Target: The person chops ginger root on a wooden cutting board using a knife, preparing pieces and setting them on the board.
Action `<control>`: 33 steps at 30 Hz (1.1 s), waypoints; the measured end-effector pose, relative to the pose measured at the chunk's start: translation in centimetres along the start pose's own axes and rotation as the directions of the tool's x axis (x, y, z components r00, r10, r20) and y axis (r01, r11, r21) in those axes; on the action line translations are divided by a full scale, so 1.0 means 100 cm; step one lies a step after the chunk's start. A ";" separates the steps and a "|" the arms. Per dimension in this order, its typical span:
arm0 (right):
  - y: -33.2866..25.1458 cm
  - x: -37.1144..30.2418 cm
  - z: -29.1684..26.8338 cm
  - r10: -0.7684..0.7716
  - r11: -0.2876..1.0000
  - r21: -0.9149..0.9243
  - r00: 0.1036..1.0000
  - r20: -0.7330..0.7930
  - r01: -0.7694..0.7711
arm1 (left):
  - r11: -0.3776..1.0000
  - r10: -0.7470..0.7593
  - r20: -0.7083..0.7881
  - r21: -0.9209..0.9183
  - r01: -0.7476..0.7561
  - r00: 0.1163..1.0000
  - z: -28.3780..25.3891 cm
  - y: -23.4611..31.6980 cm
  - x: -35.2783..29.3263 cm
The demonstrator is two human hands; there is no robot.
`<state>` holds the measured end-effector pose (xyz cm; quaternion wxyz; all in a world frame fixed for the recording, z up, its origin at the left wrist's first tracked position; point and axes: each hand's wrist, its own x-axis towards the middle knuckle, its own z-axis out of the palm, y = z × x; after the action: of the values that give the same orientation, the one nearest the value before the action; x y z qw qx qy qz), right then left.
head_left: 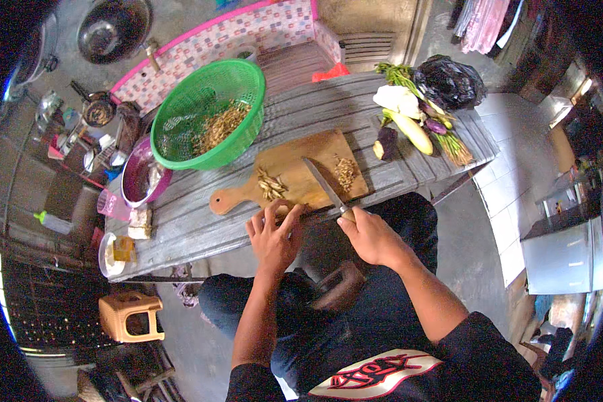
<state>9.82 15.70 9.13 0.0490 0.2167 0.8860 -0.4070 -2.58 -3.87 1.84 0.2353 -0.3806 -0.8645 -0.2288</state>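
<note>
A wooden cutting board (pixel 301 157) with a rounded handle lies on the table in front of me. My right hand (pixel 374 236) is wrapped round the wooden handle of a knife (pixel 323 179), whose blade slants over the board toward the far left. At the board's near edge, my left hand (pixel 275 236) rests with its fingers apart; anything under the fingertips is too small to make out. Pale, slender vegetable pieces (pixel 271 185) lie in a small heap left of the blade. Finely chopped bits (pixel 345 173) are piled to its right.
A green colander (pixel 248 127) holding chopped brownish pieces stands beyond the board. Left of it are a purple basin (pixel 130 175) and pink measuring cup (pixel 114 206). Eggplants, greens and a pale long vegetable (pixel 414 132) lie at right beside a black plastic bag (pixel 450 82).
</note>
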 end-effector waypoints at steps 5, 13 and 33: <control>0.006 -0.008 0.006 -0.060 0.995 0.067 0.991 -0.121 0.069 | 0.998 -0.039 0.117 0.057 0.033 0.992 -0.010 0.014 0.011; -0.010 -0.014 0.039 -0.166 0.974 0.132 0.978 -0.127 0.183 | 0.998 -0.063 0.089 0.036 0.060 0.994 -0.011 0.008 0.009; -0.016 -0.012 0.057 -0.089 0.933 0.343 0.994 -0.070 0.108 | 0.954 0.015 -0.257 -0.286 -0.090 0.966 0.009 -0.020 -0.012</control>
<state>9.74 10.17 6.79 -0.0341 0.1879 0.8112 -0.5527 -3.55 -5.19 -0.05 0.2900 -0.4022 -0.7732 -0.3954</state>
